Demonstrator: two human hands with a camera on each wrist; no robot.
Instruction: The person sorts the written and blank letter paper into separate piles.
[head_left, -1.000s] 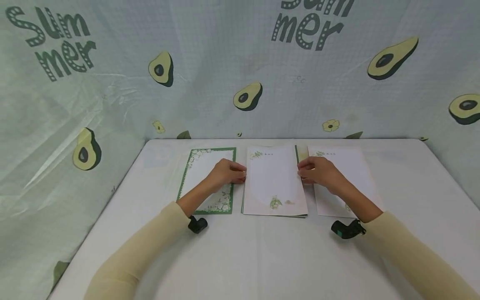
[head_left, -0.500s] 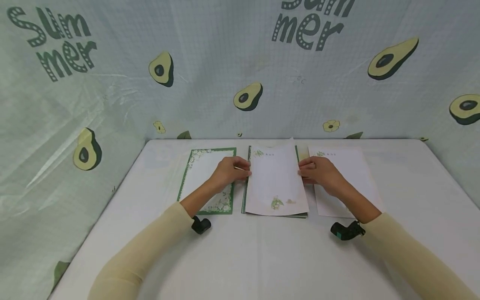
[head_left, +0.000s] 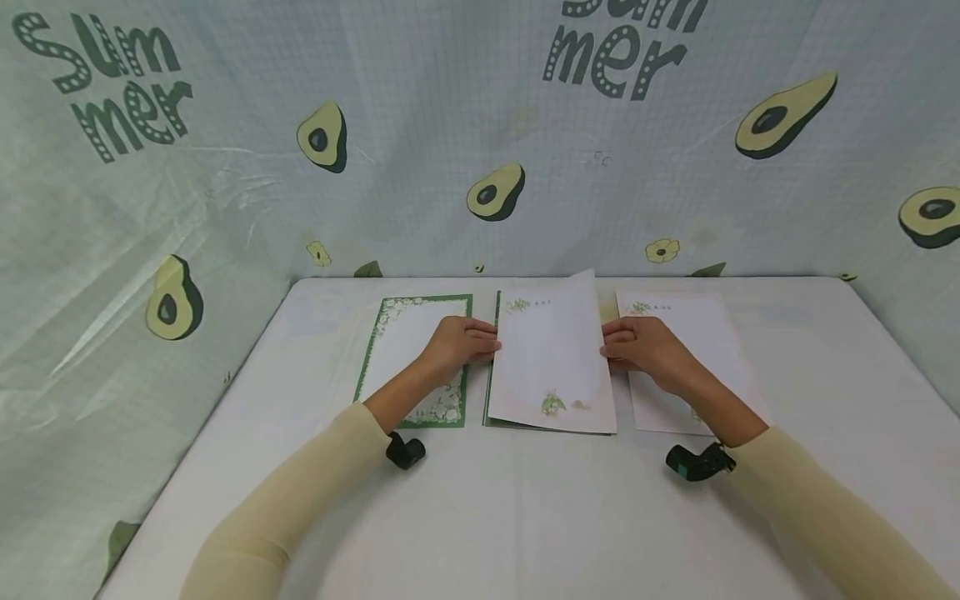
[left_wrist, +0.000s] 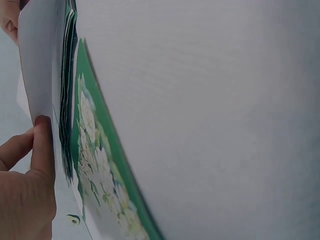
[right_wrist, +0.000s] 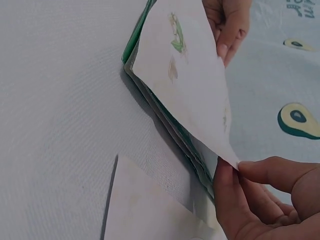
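A white paper sheet [head_left: 551,354] with a small green plant print is raised at the middle of the table, tilted, its far right corner standing up past the table's far edge. My left hand [head_left: 459,346] pinches its left edge; my right hand [head_left: 647,354] pinches the right edge between thumb and fingers. Beneath lies a stack of green-edged sheets [right_wrist: 170,122], with a gap showing under the raised paper in the right wrist view. Left of the stack lies a sheet with a green floral border [head_left: 412,333], partly hidden by my left hand and forearm.
Right of the stack lies another pale sheet [head_left: 690,333], partly covered by my right hand and forearm. All the papers lie on a white-covered table [head_left: 517,517]. Behind and to the left hangs a curtain [head_left: 405,100] printed with avocados and lettering.
The top sheet has lifted off the stack and shifted slightly right, its far right corner rising. A green edge shows at the stack's left. Both hands have moved slightly right.
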